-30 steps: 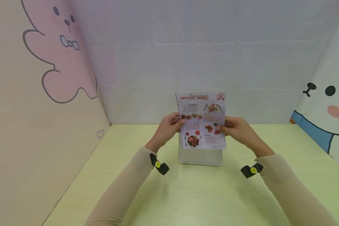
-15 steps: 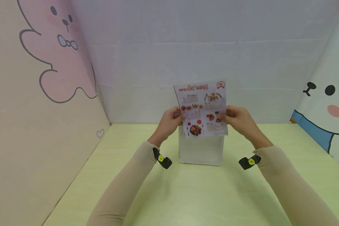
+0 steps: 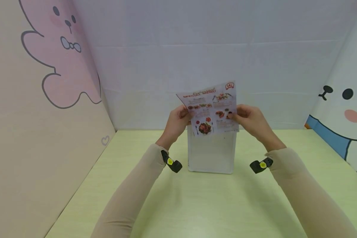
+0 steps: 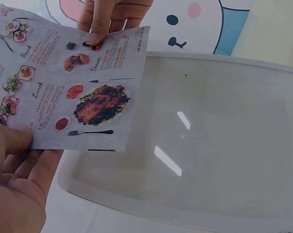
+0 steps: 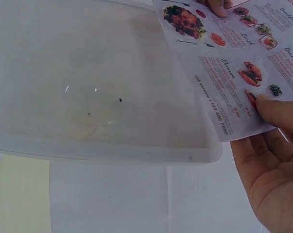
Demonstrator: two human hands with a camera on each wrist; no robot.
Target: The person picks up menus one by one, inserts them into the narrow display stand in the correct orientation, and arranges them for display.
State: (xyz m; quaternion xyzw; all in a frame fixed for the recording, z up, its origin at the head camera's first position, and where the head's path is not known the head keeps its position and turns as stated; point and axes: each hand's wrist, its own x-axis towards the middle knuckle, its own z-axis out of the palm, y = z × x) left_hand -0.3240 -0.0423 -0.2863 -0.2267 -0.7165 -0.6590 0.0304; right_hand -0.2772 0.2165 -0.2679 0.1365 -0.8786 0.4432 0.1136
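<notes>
A printed restaurant menu sheet [image 3: 209, 110] is held up between both hands in the head view, its top edge slanting and its left top corner bent outward. My left hand [image 3: 178, 121] pinches its left edge, thumb in front and fingers behind. On the right edge my right hand [image 3: 250, 122] pinches it the same way, as the right wrist view shows with the thumb [image 5: 277, 112] on the print. Behind and below the sheet stands a white, clear-fronted display stand [image 3: 211, 153], upright on the table. The sheet's lower edge overlaps the stand's upper part.
The pale green table [image 3: 208, 205] reaches back to a white cloth backdrop [image 3: 172, 66]. A cartoon-printed panel [image 3: 68, 72] rises at the left, and another panel [image 3: 345, 99] at the right. Small dark specks [image 5: 120, 100] dot the stand's front.
Both hands have raised the menu sheet, uncovering more of the stand's front. The sheet has also tilted, its left top corner now lower and bent outward. The stand stays in place.
</notes>
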